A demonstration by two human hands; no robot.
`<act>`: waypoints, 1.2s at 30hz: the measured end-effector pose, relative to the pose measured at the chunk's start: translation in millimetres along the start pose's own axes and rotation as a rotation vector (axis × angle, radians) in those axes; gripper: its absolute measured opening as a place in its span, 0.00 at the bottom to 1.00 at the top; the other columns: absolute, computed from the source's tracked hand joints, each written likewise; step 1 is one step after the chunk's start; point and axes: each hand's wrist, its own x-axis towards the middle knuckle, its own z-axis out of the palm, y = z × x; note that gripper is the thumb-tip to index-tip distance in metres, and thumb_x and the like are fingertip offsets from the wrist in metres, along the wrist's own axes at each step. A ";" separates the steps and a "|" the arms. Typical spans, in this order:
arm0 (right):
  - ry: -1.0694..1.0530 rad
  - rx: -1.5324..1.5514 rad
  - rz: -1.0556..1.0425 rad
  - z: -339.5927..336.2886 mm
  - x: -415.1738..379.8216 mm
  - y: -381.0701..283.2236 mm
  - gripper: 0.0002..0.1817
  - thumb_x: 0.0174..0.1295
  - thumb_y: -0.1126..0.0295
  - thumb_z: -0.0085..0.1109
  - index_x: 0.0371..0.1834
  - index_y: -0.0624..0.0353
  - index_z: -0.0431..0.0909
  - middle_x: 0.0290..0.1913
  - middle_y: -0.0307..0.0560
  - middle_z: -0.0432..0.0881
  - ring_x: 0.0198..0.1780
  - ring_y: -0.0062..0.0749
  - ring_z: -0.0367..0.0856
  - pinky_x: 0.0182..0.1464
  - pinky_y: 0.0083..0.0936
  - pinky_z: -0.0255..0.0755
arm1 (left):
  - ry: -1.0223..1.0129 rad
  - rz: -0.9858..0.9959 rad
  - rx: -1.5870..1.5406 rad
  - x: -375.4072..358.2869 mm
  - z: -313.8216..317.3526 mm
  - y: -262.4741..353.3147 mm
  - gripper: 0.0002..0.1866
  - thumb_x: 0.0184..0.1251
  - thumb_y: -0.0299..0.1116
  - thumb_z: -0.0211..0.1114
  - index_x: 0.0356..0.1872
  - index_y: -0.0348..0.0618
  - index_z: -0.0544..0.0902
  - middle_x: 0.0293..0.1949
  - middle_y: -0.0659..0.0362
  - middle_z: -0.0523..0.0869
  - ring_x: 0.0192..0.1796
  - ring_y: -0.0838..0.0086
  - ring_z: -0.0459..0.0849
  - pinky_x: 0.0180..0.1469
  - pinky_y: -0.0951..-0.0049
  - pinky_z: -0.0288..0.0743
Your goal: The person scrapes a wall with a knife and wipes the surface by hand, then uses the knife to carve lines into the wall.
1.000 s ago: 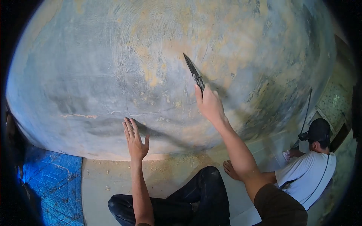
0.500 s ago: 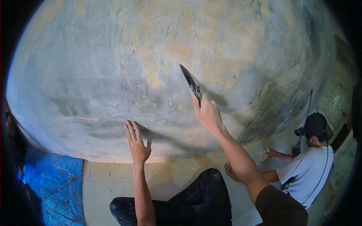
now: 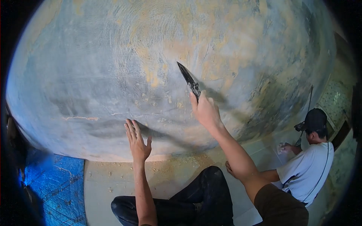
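My right hand (image 3: 206,111) is wrapped round the handle of a dark knife (image 3: 187,80), whose pointed blade aims up and left, close to a large curved surface (image 3: 94,49). That surface is mottled grey-blue and yellowish, with scratches in its upper middle. Lower down and to the left, my left hand (image 3: 138,145) lies with stretched fingers against the surface, holding nothing. A thin light crack (image 3: 81,118) runs to the left of its fingertips. Whether the blade tip touches the surface I cannot tell.
A co-worker (image 3: 307,165) in a dark cap and white shirt sits at the right, one hand over the floor. A blue sheet (image 3: 64,188) covers the lower left. Crumbs lie on the pale floor (image 3: 98,184) below the surface. My crossed legs (image 3: 211,196) are at the bottom.
My right hand and the knife have moved slightly up and left. My left hand stays nearly in place. The co-worker's far hand has moved right, and the yellowish piece near it is no longer clearly visible.
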 end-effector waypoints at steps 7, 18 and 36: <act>0.059 -0.022 -0.052 -13.3 16.4 -2.5 0.28 0.77 0.50 0.44 0.39 0.72 0.72 0.23 0.68 0.81 0.29 0.64 0.85 0.31 0.50 0.79 | -0.012 -0.001 0.001 0.1 -0.3 0.2 0.56 0.57 0.30 0.73 0.81 0.46 0.43 0.82 0.44 0.40 0.81 0.41 0.41 0.78 0.48 0.51; 0.007 0.006 0.002 -4.1 -0.3 2.6 0.28 0.76 0.51 0.45 0.39 0.73 0.72 0.23 0.72 0.79 0.31 0.70 0.82 0.33 0.53 0.77 | -0.017 -0.002 -0.002 0.6 -1.6 0.2 0.55 0.57 0.30 0.72 0.81 0.44 0.44 0.81 0.43 0.40 0.81 0.42 0.41 0.79 0.48 0.49; 0.081 0.070 -0.025 -15.3 14.8 -2.9 0.26 0.76 0.51 0.47 0.38 0.71 0.73 0.21 0.69 0.79 0.29 0.69 0.81 0.33 0.53 0.75 | -0.021 -0.004 0.035 -0.1 0.5 2.6 0.55 0.57 0.31 0.72 0.81 0.42 0.44 0.81 0.42 0.41 0.81 0.42 0.41 0.79 0.47 0.48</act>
